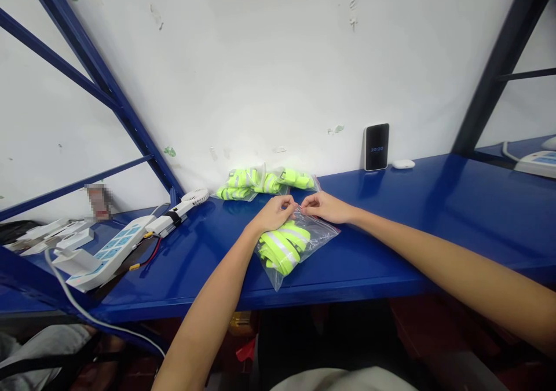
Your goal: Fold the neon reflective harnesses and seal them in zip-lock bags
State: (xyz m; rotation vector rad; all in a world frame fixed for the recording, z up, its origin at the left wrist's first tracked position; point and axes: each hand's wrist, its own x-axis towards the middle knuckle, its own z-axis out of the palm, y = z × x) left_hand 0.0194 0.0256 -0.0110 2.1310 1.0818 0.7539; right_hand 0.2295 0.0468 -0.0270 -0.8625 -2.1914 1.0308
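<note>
A clear zip bag (322, 232) lies near the front edge of the blue table. Inside it is a folded neon-yellow reflective strap (282, 249) with silver bands. My left hand (278, 212) pinches the bag's top edge above the strap. Close beside it, my right hand (322, 207) also pinches that edge, thumb against fingers. The two hands nearly meet at the middle of the bag's opening side. Whether the seal is closed there cannot be made out. Behind my hands, several more bagged yellow straps (269, 181) rest in a row against the wall.
At the back right a phone (376, 147) leans upright beside a small white case (403, 164). On the left are a white power strip (113, 252), a white handheld fan (195, 197) and a red-black cable (152, 251). Blue metal frame posts (117, 104) rise on the left.
</note>
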